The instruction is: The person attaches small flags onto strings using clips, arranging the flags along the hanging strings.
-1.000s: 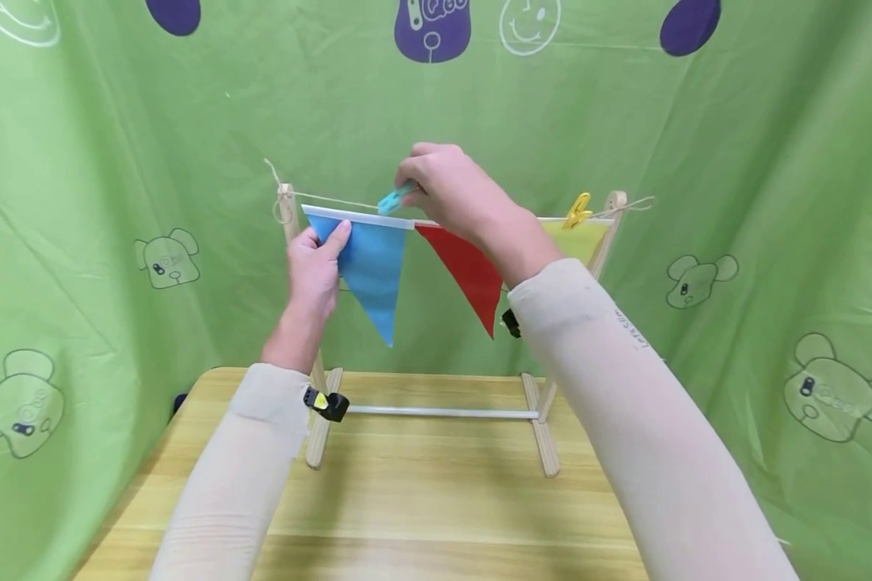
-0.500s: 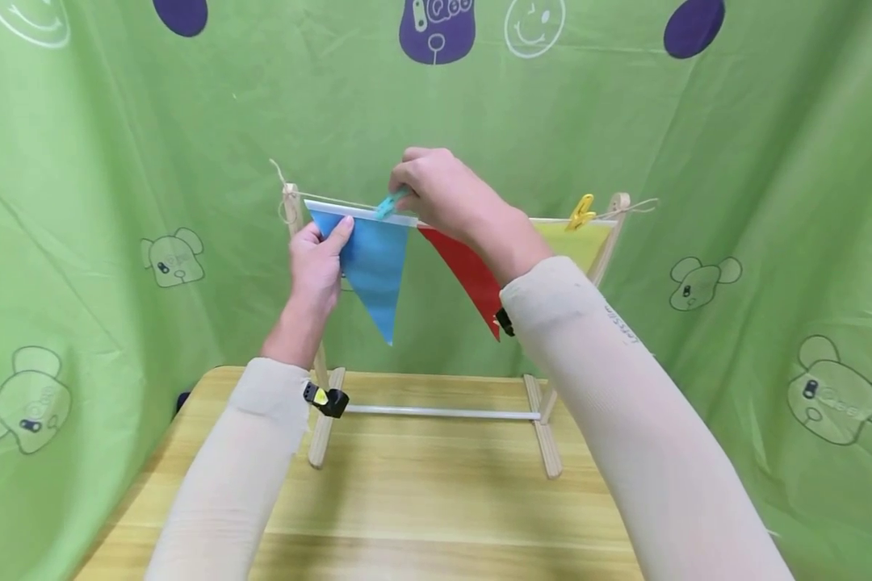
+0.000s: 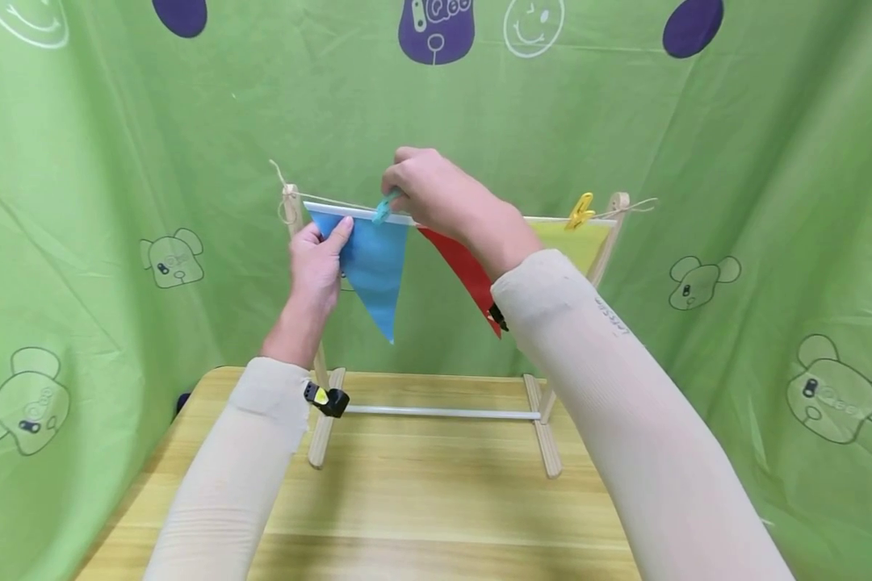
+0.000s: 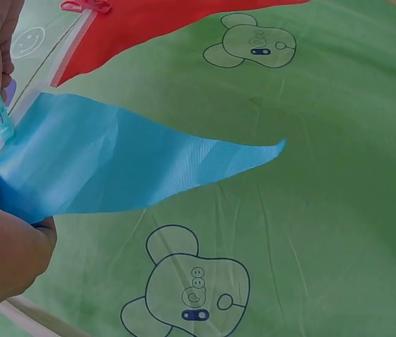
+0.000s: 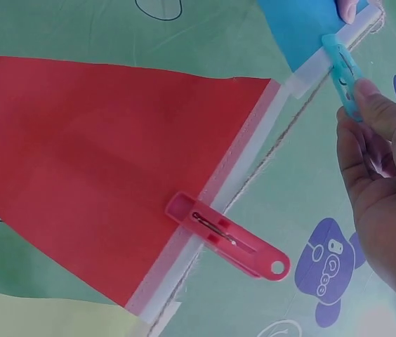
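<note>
**Teal peg at the blue flag's top edge**

On the string point(image 3: 334, 199) strung between the two wooden posts of the little rack point(image 3: 545, 440), your right hand point(image 3: 443, 198) pinches a teal clothespin point(image 3: 386, 206) between thumb and fingertips, the other fingers curled in behind. The peg's tip sits on the white top band of the blue pennant point(image 3: 371, 262), toward that flag's right end; the right wrist view shows the peg lying across the band and the string, though whether its jaws have closed on them cannot be told.

Your left hand point(image 3: 316, 266) grips the blue pennant near its upper left corner, thumb on the near face and fingers curled behind it, holding the cloth stretched out flat. The flag's point hangs down, well above the table point(image 3: 421, 516).

Just right of the blue flag hangs a red pennant point(image 3: 465, 266), fastened to the string by a red clothespin point(image 5: 229, 235) that only the right wrist view shows. Farther right, a yellow pennant point(image 3: 581, 242) hangs by the right post, held by a yellow clothespin point(image 3: 578, 210). The rack stands at the far side of the wooden table, with a white rod point(image 3: 443, 414) joining its feet. Behind everything hangs a green cloth point(image 3: 734, 161) printed with bear faces.
</note>
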The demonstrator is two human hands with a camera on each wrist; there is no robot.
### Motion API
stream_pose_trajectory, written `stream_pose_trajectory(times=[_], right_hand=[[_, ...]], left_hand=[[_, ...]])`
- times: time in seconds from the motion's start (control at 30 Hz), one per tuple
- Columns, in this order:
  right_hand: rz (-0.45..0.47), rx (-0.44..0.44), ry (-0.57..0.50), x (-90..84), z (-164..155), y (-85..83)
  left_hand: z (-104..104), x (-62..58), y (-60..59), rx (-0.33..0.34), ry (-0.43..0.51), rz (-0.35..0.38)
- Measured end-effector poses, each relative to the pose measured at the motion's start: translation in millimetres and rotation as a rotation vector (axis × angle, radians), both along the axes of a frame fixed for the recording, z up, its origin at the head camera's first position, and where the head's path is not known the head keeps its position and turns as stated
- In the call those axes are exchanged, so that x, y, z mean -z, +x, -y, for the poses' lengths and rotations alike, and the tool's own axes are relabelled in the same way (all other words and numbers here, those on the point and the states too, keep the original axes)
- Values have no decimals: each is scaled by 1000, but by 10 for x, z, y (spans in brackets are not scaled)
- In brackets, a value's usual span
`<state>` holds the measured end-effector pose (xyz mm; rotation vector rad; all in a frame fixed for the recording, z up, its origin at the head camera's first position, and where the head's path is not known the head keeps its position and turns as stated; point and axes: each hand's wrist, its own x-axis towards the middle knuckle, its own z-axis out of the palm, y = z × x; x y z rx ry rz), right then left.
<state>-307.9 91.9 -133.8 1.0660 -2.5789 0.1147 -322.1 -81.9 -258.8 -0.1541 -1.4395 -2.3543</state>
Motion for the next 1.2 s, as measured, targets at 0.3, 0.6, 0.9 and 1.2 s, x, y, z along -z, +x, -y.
stream_pose_trajectory(times=[0.3, 0.6, 0.9, 1.2], right_hand=[[38, 42, 97, -81, 87, -3], [39, 47, 182, -128, 141, -15], [26, 34, 203, -109, 152, -28], [27, 37, 213, -96, 159, -22]], left_hand=[[-25, -25, -22, 32, 22, 10], [-18, -20, -25, 49, 19, 22], [-32, -14, -45, 55, 25, 29], [-50, -11, -46, 29, 33, -6]])
